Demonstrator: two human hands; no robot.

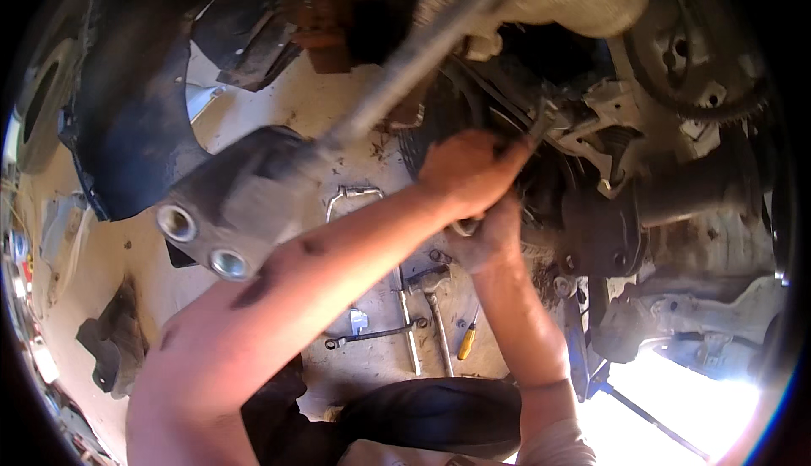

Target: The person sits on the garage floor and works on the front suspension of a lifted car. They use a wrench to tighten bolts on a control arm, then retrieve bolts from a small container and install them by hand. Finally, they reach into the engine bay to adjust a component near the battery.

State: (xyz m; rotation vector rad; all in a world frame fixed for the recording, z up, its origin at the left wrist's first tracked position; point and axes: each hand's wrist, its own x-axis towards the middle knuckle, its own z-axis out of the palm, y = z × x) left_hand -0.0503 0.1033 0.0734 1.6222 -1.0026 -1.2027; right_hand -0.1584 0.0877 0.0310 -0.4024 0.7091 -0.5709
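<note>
My left hand [465, 174] is closed around a long metal tool [530, 141], seemingly a wrench, whose far end meets a metal bracket [600, 128] on the vehicle's underside. My right hand [498, 229] is just below it, with curled fingers partly hidden behind my left hand; what it grips is unclear. Dark hoses and metal parts lie behind both hands. A large bracket [245, 200] with two round sleeves hangs on a long bar [405, 56] over my left forearm.
On the floor [338, 111] lie a breaker bar [410, 339], a hammer [435, 314], a ring spanner [372, 337] and a yellow screwdriver [467, 339]. A black curved panel [127, 111] is at upper left, a dark part [114, 348] at lower left. An axle housing [693, 196] fills the right side.
</note>
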